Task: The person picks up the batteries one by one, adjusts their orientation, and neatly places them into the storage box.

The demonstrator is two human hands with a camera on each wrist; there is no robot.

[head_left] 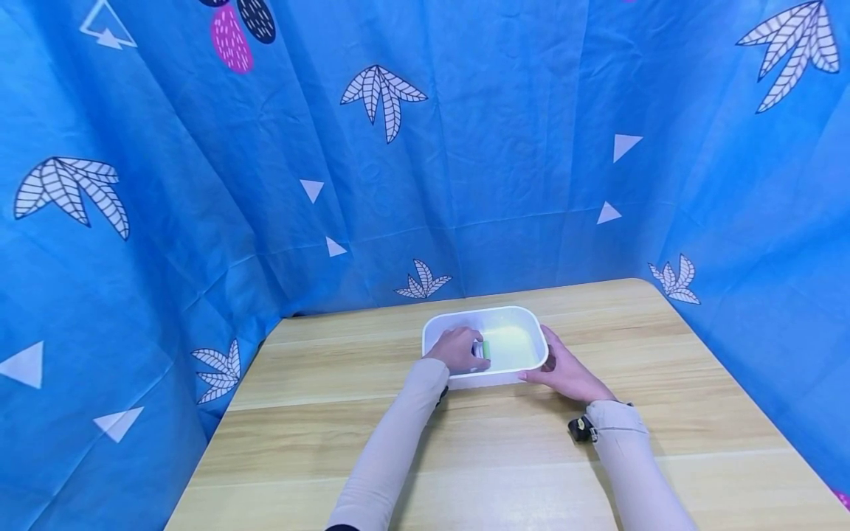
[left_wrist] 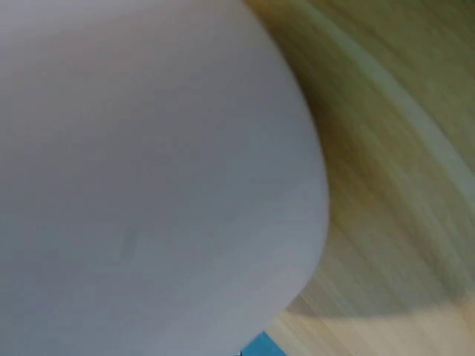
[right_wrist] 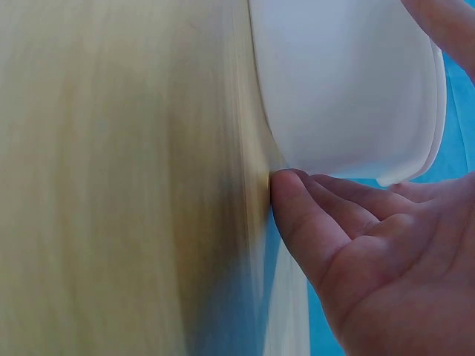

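A white rectangular plastic bin [head_left: 514, 377] with rounded corners stands on the table. My left hand [head_left: 457, 349] reaches down inside its left part, thumb and fingers around a small white-and-green object [head_left: 485, 349]; the hand covers much of it, and its kind does not show. At the bin's near right corner, my right hand [head_left: 564, 371] holds the outside, thumb on the near wall and fingers along the right end. In the right wrist view, those fingers [right_wrist: 300, 211] lie low beside the bin wall [right_wrist: 349, 89]. The bin wall fills most of the left wrist view.
The light wood-grain table [head_left: 319, 435] extends around the bin on all sides. A blue patterned curtain [head_left: 465, 184] hangs behind the table and along both sides. A small black device [head_left: 581, 429] is strapped at the right wrist.
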